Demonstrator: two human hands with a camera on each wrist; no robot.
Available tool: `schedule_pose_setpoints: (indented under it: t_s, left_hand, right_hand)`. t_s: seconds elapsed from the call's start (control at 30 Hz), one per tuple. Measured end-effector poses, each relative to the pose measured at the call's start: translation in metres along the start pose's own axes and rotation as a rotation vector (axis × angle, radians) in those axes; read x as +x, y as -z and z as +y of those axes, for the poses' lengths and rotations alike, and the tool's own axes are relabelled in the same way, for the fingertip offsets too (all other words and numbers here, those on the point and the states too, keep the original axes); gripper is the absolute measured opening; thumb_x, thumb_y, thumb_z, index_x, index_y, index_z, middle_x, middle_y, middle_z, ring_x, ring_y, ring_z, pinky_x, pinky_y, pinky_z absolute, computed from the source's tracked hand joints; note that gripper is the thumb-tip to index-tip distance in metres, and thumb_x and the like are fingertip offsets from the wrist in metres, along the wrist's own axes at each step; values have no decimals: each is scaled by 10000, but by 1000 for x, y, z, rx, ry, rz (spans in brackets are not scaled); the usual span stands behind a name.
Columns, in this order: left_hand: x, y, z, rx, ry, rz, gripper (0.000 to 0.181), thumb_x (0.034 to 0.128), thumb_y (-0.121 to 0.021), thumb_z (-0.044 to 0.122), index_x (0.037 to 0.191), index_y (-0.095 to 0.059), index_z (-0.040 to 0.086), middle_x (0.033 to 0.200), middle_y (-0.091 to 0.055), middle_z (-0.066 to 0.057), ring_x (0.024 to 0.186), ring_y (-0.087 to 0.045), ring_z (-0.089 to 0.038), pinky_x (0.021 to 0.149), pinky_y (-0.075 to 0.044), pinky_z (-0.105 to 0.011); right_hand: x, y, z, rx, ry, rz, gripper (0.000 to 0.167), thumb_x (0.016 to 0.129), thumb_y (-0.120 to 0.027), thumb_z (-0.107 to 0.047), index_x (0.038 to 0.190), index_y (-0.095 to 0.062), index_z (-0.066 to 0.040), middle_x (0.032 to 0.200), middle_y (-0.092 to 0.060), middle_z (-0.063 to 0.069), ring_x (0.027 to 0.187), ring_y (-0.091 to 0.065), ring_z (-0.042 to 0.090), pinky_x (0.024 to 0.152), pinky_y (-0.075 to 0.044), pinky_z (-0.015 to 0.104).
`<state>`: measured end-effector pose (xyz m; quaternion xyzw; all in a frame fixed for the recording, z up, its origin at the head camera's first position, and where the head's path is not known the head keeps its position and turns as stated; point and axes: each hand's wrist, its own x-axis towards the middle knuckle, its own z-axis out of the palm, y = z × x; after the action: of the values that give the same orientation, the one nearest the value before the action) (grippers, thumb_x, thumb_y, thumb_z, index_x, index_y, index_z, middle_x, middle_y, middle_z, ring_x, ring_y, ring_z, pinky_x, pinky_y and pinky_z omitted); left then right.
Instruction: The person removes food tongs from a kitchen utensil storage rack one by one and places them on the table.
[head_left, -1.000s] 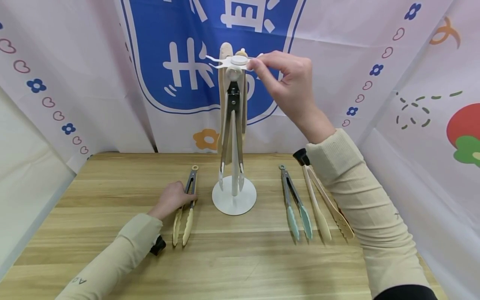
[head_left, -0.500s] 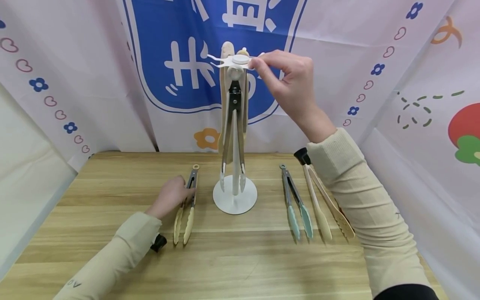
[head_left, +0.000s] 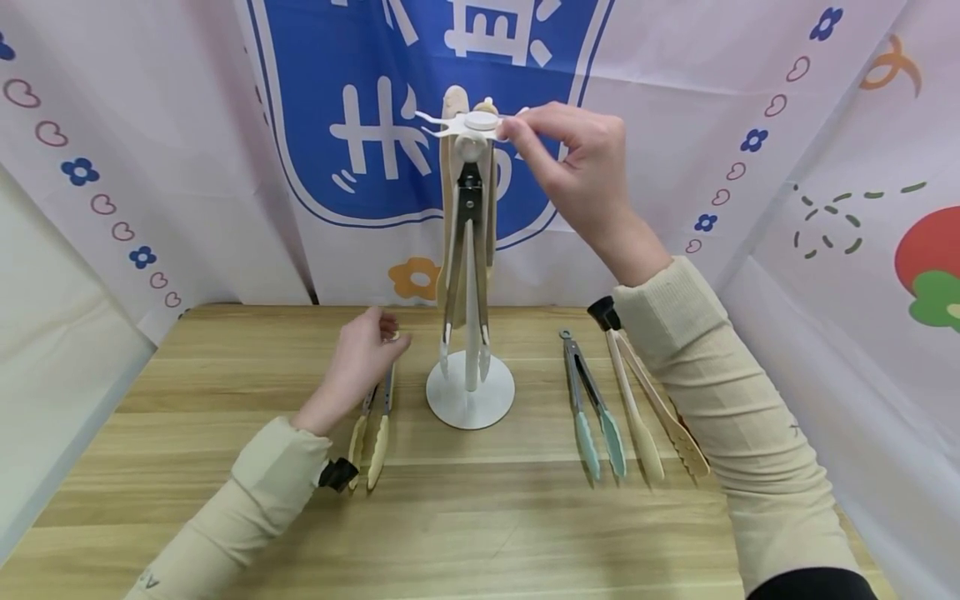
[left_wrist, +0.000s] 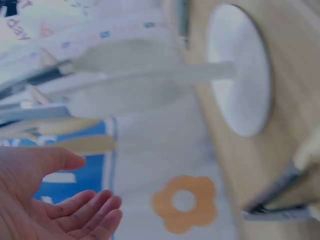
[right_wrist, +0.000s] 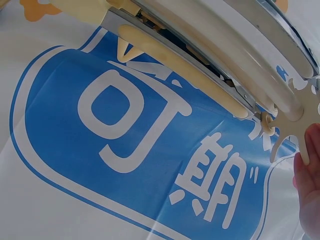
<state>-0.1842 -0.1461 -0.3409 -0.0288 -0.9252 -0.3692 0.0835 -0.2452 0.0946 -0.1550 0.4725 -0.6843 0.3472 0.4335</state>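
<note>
A white utensil stand [head_left: 470, 408] rises from a round base, with several kitchen utensils hanging from its hooked top. Among them, a pair of tongs with a black top [head_left: 469, 196] faces me. My right hand [head_left: 581, 158] pinches one hook of the stand's top between thumb and fingers. On the table left of the base lie cream-tipped tongs [head_left: 381, 446]. Over their ring end is my left hand [head_left: 360, 354], partly hiding them. In the left wrist view this hand [left_wrist: 65, 200] has loosely bent fingers, holds nothing, and is apart from the tongs [left_wrist: 275, 197].
Teal-tipped tongs [head_left: 592, 408] lie right of the stand. Beside them are beige tongs [head_left: 660, 408], partly covered by the right sleeve [head_left: 720, 400]. A printed cloth [head_left: 637, 50] hangs behind the wooden table [head_left: 450, 533].
My left hand has moved forward from the middle of the cream-tipped tongs to their ring end. Those tongs stay in place. My right hand keeps its pinch on the stand's hook.
</note>
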Motion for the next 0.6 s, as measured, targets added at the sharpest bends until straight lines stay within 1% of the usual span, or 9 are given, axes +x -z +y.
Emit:
schedule_pose_setpoints:
  t_s: [0.13, 0.27, 0.37, 0.47, 0.6]
  left_hand:
    - [-3, 3, 19, -63, -67, 64, 296, 847, -605, 167, 1068, -553, -23, 1019, -604, -156, 945, -570, -295, 813, -482, -392]
    - [-7, 4, 33, -130, -119, 93, 305, 839, -622, 155, 1086, -549, -9, 1054, -597, -137, 961, -562, -281, 848, -472, -389]
    - [-8, 3, 42, -143, -155, 116, 320, 823, -641, 143, 1091, -553, -9, 1050, -604, -135, 955, -563, -275, 851, -473, -381]
    - [-8, 3, 48, -132, -190, 146, 342, 798, -668, 146, 1084, -561, -7, 1033, -613, -128, 949, -569, -268, 854, -473, -365]
    - [-7, 4, 55, -141, -221, 162, 400, 768, -709, 159, 1094, -550, -9, 1047, -602, -129, 961, -566, -264, 868, -470, -347]
  right_hand:
    - [0, -1, 1, -2, 25, 15, 177, 879, -581, -63, 818, -705, 49, 804, -692, 135, 729, -653, 195, 661, -471, 170]
    - [0, 0, 0, -48, 43, 25, 179, 873, -603, -85, 799, -708, 40, 793, -693, 126, 716, -656, 193, 629, -465, 177]
    - [0, 0, -1, -84, 44, 29, 194, 873, -611, -110, 784, -707, 33, 791, -694, 123, 713, -655, 193, 620, -465, 189]
    - [-1, 1, -3, -98, 45, 37, 202, 875, -611, -118, 773, -707, 27, 788, -694, 119, 704, -651, 191, 612, -455, 189]
    - [-1, 0, -6, -104, 43, 48, 209, 877, -609, -123, 770, -707, 28, 772, -692, 117, 644, -619, 173, 559, -385, 170]
